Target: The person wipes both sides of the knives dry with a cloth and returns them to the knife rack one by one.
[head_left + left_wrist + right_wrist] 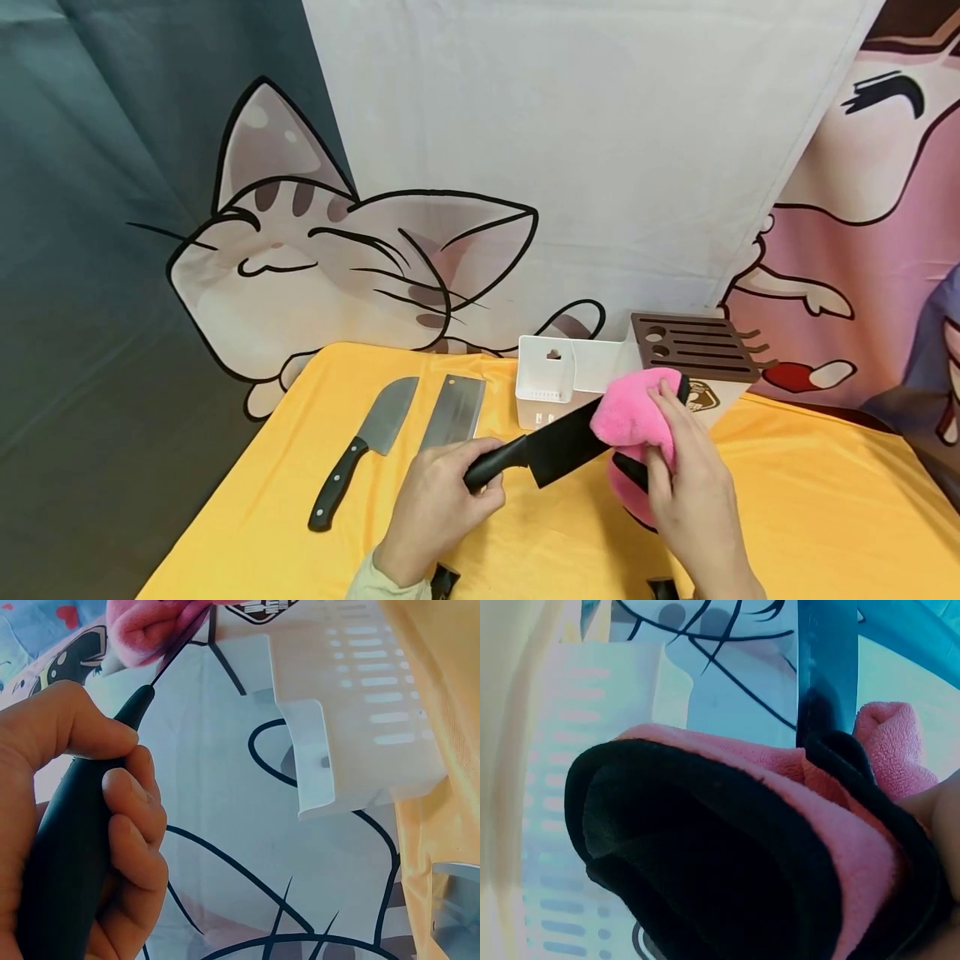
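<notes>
In the head view my left hand [438,500] grips the black handle of a kitchen knife [566,450], its broad black blade slanting up to the right. My right hand [693,475] pinches a pink plush cloth [633,408] with black edging, folded over the far part of the blade and hiding the tip. From the left wrist, fingers and thumb curl round the knife handle [75,840], with the cloth [142,634] beyond. In the right wrist view the cloth's dark side and pink folds [855,855] fill the middle, beside the blade [826,667].
On the yellow tablecloth [255,500] lie a knife with a riveted black handle [341,487] and a cleaver [456,408], partly behind my left hand. A white knife holder with a brown slotted top [690,346] and side hooks stands at the back, before a cat-printed curtain [600,167].
</notes>
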Tool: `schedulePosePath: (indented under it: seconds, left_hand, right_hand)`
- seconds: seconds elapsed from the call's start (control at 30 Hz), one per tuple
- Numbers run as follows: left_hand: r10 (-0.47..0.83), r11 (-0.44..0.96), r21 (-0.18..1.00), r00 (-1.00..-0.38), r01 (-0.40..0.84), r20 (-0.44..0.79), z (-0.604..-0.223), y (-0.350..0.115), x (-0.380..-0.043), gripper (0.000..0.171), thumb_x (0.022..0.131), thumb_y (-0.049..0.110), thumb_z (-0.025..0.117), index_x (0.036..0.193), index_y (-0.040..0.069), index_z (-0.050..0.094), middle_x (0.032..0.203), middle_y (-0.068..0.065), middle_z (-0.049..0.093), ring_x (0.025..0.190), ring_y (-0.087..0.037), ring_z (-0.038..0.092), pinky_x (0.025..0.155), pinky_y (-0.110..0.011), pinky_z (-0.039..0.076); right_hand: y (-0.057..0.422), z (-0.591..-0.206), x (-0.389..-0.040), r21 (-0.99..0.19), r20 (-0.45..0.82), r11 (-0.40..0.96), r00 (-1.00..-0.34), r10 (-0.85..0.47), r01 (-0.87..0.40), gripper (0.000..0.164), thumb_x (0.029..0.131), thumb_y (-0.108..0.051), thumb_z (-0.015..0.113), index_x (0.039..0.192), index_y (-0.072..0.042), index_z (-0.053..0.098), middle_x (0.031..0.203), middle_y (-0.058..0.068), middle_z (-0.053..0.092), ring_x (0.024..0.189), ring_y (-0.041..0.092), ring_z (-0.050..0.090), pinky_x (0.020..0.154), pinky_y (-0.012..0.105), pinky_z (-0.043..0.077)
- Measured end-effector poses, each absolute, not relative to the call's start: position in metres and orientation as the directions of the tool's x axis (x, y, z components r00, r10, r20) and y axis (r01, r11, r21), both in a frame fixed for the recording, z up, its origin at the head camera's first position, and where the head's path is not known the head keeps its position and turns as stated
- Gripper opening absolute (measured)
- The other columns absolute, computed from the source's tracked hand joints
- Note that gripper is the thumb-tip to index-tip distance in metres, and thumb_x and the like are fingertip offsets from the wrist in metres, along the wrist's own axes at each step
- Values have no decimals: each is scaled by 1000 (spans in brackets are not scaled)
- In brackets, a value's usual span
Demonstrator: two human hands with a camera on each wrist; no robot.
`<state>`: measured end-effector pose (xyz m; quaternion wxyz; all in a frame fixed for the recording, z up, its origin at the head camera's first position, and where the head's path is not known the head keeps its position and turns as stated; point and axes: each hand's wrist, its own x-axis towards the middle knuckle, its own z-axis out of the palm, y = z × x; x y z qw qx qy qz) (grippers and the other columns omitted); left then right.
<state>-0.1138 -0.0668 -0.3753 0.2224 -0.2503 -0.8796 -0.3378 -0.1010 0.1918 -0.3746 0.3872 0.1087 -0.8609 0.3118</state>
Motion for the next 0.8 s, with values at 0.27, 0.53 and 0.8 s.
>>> schedulePosePath:
  seconds: [0.27,0.53,0.8]
  left_hand:
    - [269,641,505,-786,578,557,-375,-68,-114,27,67,9,70,93,16,70,82,12,65,57,1,46,53,-13,38]
    - [212,626,574,-823,529,527,-375,-70,-116,27,70,10,70,95,19,70,84,10,67,57,0,48,52,-16,40]
    - [153,620,624,-854,475,497,-375,-73,-117,27,70,13,74,95,23,69,84,12,67,61,1,53,56,-18,44]
  right_hand:
    - [202,-375,-103,-491,710,790,-694,118,-367,60,75,11,56,132,-8,51,132,11,51,124,27,45,105,19,25]
    - [209,-375,-101,-538,654,803,-729,205,-258,56,77,7,52,130,-10,54,130,12,53,120,32,48,101,39,34]
    - [213,-373,-102,-550,676,797,-694,249,-250,51,80,4,51,128,-10,55,129,9,55,119,31,49,103,32,33]
